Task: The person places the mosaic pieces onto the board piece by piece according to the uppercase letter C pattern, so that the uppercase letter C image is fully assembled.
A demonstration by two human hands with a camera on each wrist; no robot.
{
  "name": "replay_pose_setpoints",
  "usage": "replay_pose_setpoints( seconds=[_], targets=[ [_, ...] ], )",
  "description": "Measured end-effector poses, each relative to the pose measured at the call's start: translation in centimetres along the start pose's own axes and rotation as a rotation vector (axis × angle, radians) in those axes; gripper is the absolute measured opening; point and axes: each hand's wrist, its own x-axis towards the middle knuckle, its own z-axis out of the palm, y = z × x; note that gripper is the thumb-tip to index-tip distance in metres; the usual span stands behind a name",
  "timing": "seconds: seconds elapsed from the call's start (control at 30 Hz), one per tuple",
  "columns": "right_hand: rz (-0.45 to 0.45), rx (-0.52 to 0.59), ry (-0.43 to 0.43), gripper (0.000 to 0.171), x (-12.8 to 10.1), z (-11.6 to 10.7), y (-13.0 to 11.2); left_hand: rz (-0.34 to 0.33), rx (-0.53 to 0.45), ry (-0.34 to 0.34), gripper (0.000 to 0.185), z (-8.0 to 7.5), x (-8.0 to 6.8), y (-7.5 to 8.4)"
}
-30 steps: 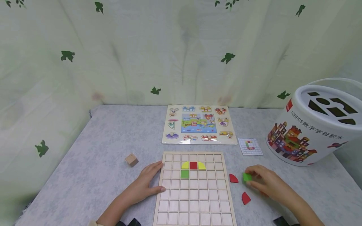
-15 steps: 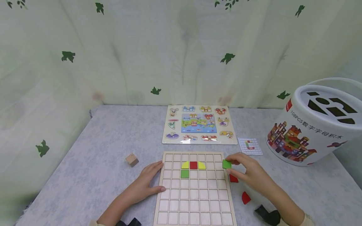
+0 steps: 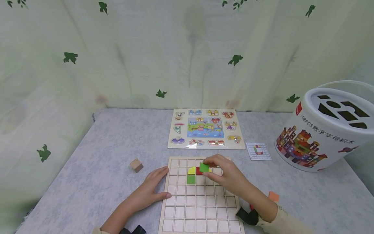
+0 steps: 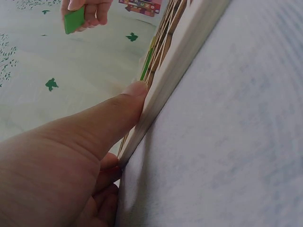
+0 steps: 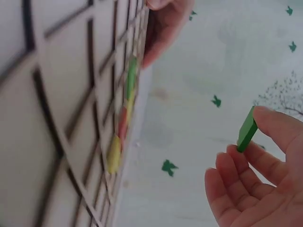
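Observation:
A pale wooden grid board (image 3: pixel 200 201) lies flat on the table. My left hand (image 3: pixel 150 187) rests at its left edge, thumb on the rim, fingers along the side. Above the board's upper rows, my right hand (image 3: pixel 229 174) pinches a green square tile (image 3: pixel 204 167) between thumb and fingers; the right wrist view shows this tile (image 5: pixel 247 130) tilted, away from the grid. In the grid sit a yellow quarter-round piece (image 3: pixel 191 170), a red square (image 3: pixel 199 171) partly covered by the held tile, and a green square (image 3: pixel 191 179). A second yellow piece (image 5: pixel 114 155) is mostly hidden in the head view.
An orange square (image 3: pixel 273 196) lies right of the board, beside the right forearm, which hides most of a red piece. Behind are a picture puzzle (image 3: pixel 205 143), a pattern card (image 3: pixel 258 151) and a large white bucket (image 3: pixel 318 139). A wooden cube (image 3: pixel 136 165) sits left.
My right hand has carried the green tile leftward from the table on the right to above the board's upper rows. The left hand has stayed at the board's edge.

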Motion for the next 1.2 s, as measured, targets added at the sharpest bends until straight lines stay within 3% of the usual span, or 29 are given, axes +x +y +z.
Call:
replay_pose_setpoints(
  seconds=[0.33, 0.53, 0.73, 1.2],
  targets=[
    [0.175, -0.002, -0.279, 0.028, 0.2, 2.6, 0.9, 0.002, -0.01, -0.001, 0.087, -0.1, 0.0, 0.1],
    [0.157, -0.07, -0.391, 0.024, 0.3, 3.4, 1.3, 0.011, -0.005, 0.003, 0.087, 0.0, 0.0, 0.0],
    [0.113, -0.152, -0.421, 0.025, 0.2, 3.9, 1.5, 0.011, -0.005, 0.008, 0.088, -0.1, 0.0, 0.0],
    [0.053, -0.163, -0.433, 0.02, 0.3, 4.0, 1.6, 0.002, -0.001, 0.001, 0.087, 0.0, 0.1, 0.0]
  ],
)
